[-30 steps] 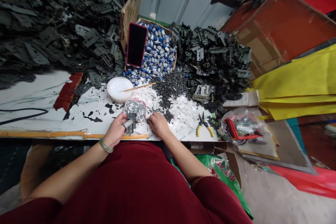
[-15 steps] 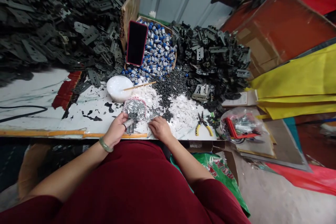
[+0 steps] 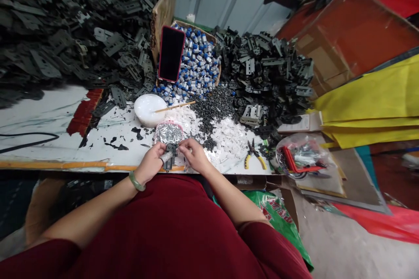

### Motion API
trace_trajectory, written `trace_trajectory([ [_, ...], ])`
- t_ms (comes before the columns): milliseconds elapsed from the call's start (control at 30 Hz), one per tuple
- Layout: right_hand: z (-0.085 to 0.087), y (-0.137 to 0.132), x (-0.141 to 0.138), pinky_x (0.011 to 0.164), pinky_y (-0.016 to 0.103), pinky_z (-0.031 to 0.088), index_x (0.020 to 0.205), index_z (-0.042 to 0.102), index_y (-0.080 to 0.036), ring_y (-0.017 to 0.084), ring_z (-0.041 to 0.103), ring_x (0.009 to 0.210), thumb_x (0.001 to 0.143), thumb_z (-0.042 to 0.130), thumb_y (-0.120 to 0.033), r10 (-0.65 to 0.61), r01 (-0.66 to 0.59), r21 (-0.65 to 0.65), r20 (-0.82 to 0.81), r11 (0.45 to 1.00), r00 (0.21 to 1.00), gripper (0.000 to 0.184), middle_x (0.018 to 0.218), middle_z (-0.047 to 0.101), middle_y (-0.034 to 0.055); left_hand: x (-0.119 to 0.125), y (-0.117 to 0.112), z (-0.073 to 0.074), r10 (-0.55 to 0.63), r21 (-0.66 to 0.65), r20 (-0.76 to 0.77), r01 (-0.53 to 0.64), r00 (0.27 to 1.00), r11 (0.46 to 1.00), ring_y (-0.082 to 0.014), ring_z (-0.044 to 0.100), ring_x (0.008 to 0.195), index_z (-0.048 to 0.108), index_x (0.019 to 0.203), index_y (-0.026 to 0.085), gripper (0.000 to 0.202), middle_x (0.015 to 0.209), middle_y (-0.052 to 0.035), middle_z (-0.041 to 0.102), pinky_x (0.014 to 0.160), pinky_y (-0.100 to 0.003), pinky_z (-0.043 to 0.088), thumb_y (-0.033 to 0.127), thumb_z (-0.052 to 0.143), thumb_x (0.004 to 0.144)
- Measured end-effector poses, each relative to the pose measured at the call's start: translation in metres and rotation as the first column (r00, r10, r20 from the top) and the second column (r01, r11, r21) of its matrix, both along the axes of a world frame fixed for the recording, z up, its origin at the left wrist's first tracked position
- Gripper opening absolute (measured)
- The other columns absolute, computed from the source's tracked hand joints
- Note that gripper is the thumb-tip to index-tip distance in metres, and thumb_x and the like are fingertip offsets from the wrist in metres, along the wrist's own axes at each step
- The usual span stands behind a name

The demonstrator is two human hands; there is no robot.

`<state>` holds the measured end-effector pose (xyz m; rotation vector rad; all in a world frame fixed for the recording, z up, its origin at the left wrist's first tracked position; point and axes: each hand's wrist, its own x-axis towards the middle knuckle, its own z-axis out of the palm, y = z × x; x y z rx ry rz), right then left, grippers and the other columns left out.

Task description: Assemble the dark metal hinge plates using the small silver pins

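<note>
My left hand (image 3: 150, 164) grips a dark metal bracket (image 3: 170, 157) low over the white tabletop (image 3: 111, 150), with a grey cover on one finger. My right hand (image 3: 194, 155) has its fingertips pressed to the bracket's right side, and the fingers partly hide the bracket. Just beyond the hands lies a foil-lined dish with a pink rim (image 3: 169, 133) holding small silvery parts. Loose white plastic pieces (image 3: 229, 139) and a heap of small dark grey parts (image 3: 214, 104) lie to the right of the dish.
A white bowl (image 3: 149, 110) with a wooden stick stands behind the dish. Behind it are a phone (image 3: 170, 54), a box of blue-and-silver components (image 3: 198, 63), and large heaps of black brackets (image 3: 268, 69). Yellow-handled pliers (image 3: 254, 154) and a plastic bag (image 3: 301, 157) lie to the right.
My right hand has moved left and up from the table to the bracket. My left hand has shifted slightly right, and both hands now meet at the bracket.
</note>
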<state>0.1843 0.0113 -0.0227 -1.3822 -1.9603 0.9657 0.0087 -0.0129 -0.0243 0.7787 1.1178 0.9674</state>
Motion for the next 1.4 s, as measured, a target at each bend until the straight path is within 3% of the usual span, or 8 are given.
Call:
trace_trajectory([
  [333, 0.005, -0.013, -0.014, 0.079, 0.032, 0.042, 0.085, 0.059, -0.019, 0.018, 0.055, 0.084, 0.088, 0.053, -0.029, 0.044, -0.051, 0.075, 0.094, 0.996, 0.995, 0.012, 0.085, 0.063, 0.006, -0.002, -0.003, 0.003, -0.009, -0.078, 0.03, 0.011, 0.999, 0.997, -0.0096, 0.052, 0.056, 0.049, 0.07, 0.019, 0.025, 0.059, 0.0056, 0.058, 0.054, -0.021, 0.042, 0.019, 0.07, 0.058],
  [567, -0.004, -0.011, 0.006, 0.088, 0.033, 0.044, 0.105, 0.06, -0.02, 0.018, 0.058, 0.095, 0.088, 0.056, -0.034, 0.276, -0.275, 0.05, -0.027, 0.96, 0.961, 0.023, 0.101, 0.065, 0.0069, -0.001, -0.001, 0.001, 0.024, -0.18, 0.075, -0.011, 0.997, 0.984, -0.008, 0.051, 0.052, 0.05, 0.069, 0.018, 0.029, 0.058, 0.0058, 0.057, 0.05, -0.019, 0.039, 0.022, 0.074, 0.054],
  [700, -0.015, 0.007, 0.016, 0.084, 0.032, 0.043, 0.098, 0.063, -0.018, 0.018, 0.057, 0.092, 0.093, 0.048, -0.029, 0.074, -0.093, 0.097, 0.181, 0.991, 0.981, 0.02, 0.095, 0.064, 0.008, 0.0, 0.001, 0.003, 0.027, -0.214, 0.069, -0.012, 0.997, 0.977, -0.0076, 0.05, 0.047, 0.05, 0.072, 0.018, 0.033, 0.057, 0.0063, 0.056, 0.043, -0.018, 0.037, 0.024, 0.076, 0.052],
  [767, -0.021, 0.017, 0.019, 0.081, 0.034, 0.041, 0.092, 0.065, -0.017, 0.021, 0.055, 0.09, 0.092, 0.048, -0.026, -0.07, 0.012, 0.145, 0.404, 0.989, 0.912, 0.019, 0.091, 0.063, 0.01, 0.001, 0.002, 0.005, 0.021, -0.218, 0.052, -0.009, 0.998, 0.976, -0.0077, 0.049, 0.045, 0.05, 0.072, 0.018, 0.034, 0.056, 0.0067, 0.056, 0.041, -0.018, 0.037, 0.026, 0.077, 0.052],
  [867, -0.026, 0.024, 0.02, 0.077, 0.034, 0.039, 0.09, 0.065, -0.016, 0.024, 0.051, 0.091, 0.092, 0.047, -0.024, -0.079, -0.019, 0.155, 0.599, 0.988, 0.797, 0.019, 0.091, 0.061, 0.0118, 0.001, 0.001, 0.007, 0.01, -0.202, 0.039, -0.002, 0.999, 0.979, -0.0078, 0.05, 0.045, 0.049, 0.071, 0.018, 0.037, 0.055, 0.0069, 0.057, 0.042, -0.018, 0.039, 0.026, 0.078, 0.049],
  [1033, -0.022, 0.023, 0.017, 0.078, 0.035, 0.038, 0.093, 0.062, -0.016, 0.025, 0.049, 0.096, 0.093, 0.047, -0.026, -0.088, -0.024, 0.156, 0.673, 0.988, 0.735, 0.018, 0.098, 0.06, 0.0132, 0.0, -0.001, 0.006, -0.005, -0.178, 0.019, 0.008, 1.0, 0.984, -0.008, 0.05, 0.044, 0.049, 0.072, 0.018, 0.035, 0.055, 0.0068, 0.058, 0.044, -0.019, 0.04, 0.026, 0.077, 0.051],
  [1200, -0.011, 0.016, 0.004, 0.078, 0.031, 0.04, 0.087, 0.059, -0.016, 0.02, 0.053, 0.09, 0.091, 0.049, -0.023, -0.145, 0.124, 0.076, 0.472, 0.989, 0.87, 0.014, 0.093, 0.061, 0.0093, 0.001, -0.002, 0.005, 0.0, -0.119, 0.011, 0.001, 1.0, 0.993, -0.0093, 0.053, 0.052, 0.053, 0.072, 0.018, 0.03, 0.057, 0.0063, 0.06, 0.052, -0.02, 0.043, 0.018, 0.073, 0.051],
  [1400, 0.01, -0.001, -0.024, 0.066, 0.022, 0.039, 0.083, 0.056, -0.02, 0.013, 0.055, 0.073, 0.089, 0.054, -0.026, -0.028, 0.047, -0.117, 0.155, 0.992, 0.988, 0.009, 0.078, 0.06, -0.0012, -0.001, -0.002, 0.005, -0.008, -0.095, -0.018, 0.006, 1.0, 0.995, -0.0105, 0.055, 0.056, 0.052, 0.072, 0.019, 0.031, 0.059, 0.0064, 0.059, 0.055, -0.02, 0.043, 0.018, 0.073, 0.049],
])
